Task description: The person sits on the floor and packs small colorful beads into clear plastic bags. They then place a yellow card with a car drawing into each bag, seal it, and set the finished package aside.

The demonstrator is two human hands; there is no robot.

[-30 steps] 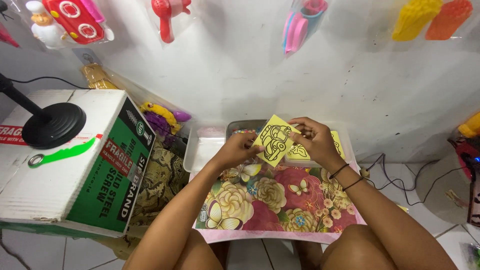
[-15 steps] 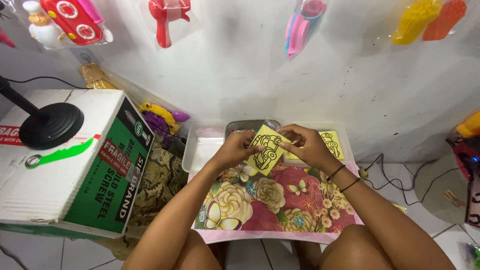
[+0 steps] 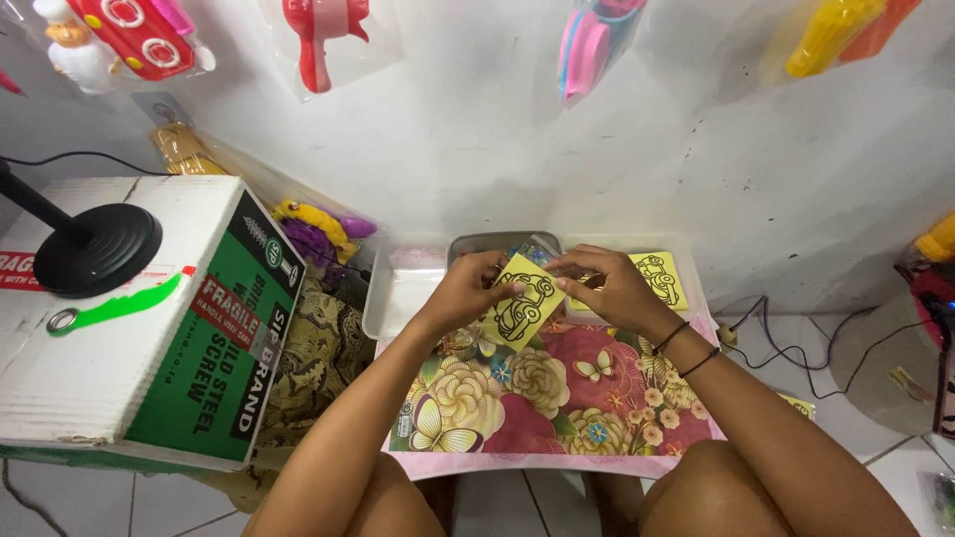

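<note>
- I see the yellow card [image 3: 524, 306] at frame centre, tilted, its long axis running lower left to upper right.
- My left hand [image 3: 466, 290] pinches its left edge; my right hand [image 3: 609, 285] pinches the upper right corner.
- Both hands are equally near; a second card [image 3: 659, 278] lies right, in the tray [image 3: 398, 298].

We are seeing a yellow card [image 3: 524, 306] with a black car outline, over a floral pink cloth [image 3: 557, 398].
</note>
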